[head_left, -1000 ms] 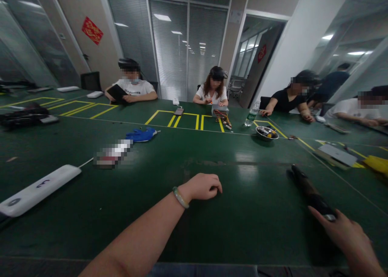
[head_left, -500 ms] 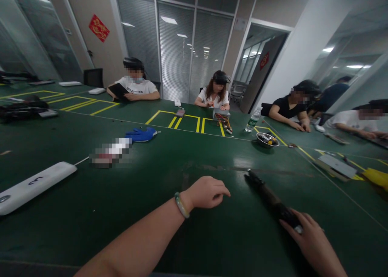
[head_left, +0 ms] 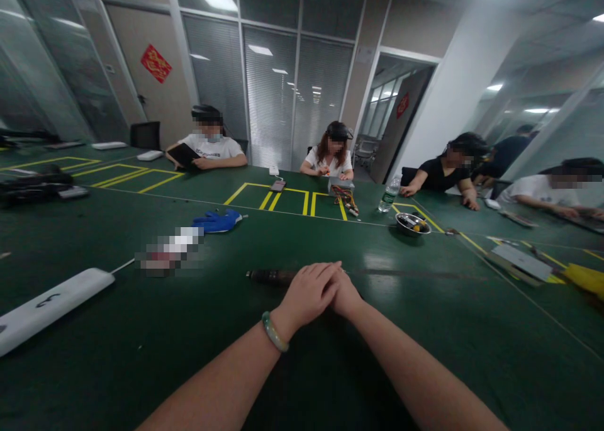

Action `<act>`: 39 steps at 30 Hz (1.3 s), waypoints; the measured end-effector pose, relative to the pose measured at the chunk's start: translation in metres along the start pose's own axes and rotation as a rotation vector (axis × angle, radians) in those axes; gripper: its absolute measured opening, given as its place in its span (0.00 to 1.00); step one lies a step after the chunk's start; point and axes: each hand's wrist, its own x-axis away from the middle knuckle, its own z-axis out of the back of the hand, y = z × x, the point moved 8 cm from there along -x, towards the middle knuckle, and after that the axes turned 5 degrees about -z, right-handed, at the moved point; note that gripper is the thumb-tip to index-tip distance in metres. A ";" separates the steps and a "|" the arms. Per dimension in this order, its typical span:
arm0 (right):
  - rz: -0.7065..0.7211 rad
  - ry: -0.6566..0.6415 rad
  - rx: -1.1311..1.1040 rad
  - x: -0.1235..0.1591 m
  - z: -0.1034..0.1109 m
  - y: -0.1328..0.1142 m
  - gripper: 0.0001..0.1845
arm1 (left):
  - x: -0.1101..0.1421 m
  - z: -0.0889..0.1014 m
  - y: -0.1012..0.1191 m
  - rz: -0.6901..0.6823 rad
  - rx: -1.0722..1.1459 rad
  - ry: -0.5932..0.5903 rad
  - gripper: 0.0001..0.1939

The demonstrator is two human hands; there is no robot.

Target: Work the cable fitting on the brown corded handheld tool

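Observation:
A long dark rod-shaped tool [head_left: 270, 276] lies across the green table [head_left: 141, 343] in front of me, its tip pointing left. My left hand [head_left: 309, 291], with a pale green bangle on the wrist, rests over the tool's near end with the fingers curled on it. My right hand [head_left: 346, 294] sits right against the left, mostly hidden behind it, closed around the same end of the tool.
A white power strip [head_left: 47, 305] lies at the left. A blue glove [head_left: 214, 221] and a blurred item sit further back. A metal bowl [head_left: 412, 223], water bottle [head_left: 389, 195] and flat grey plate [head_left: 521, 261] are to the right. Several people sit along the far side.
My right hand has swung the dark tool from the right side to the middle, turning its tip leftward. Both hands have come together on it.

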 end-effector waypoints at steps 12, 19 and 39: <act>0.041 -0.097 -0.160 0.007 0.045 0.032 0.31 | 0.005 -0.016 -0.058 0.180 -0.099 -0.048 0.22; -0.127 -0.369 -0.291 0.066 0.065 0.089 0.22 | -0.001 -0.025 -0.047 0.106 -0.058 -0.083 0.20; -0.256 -0.102 -0.207 0.068 0.043 0.112 0.18 | -0.007 -0.046 -0.024 -0.047 -0.071 -0.214 0.10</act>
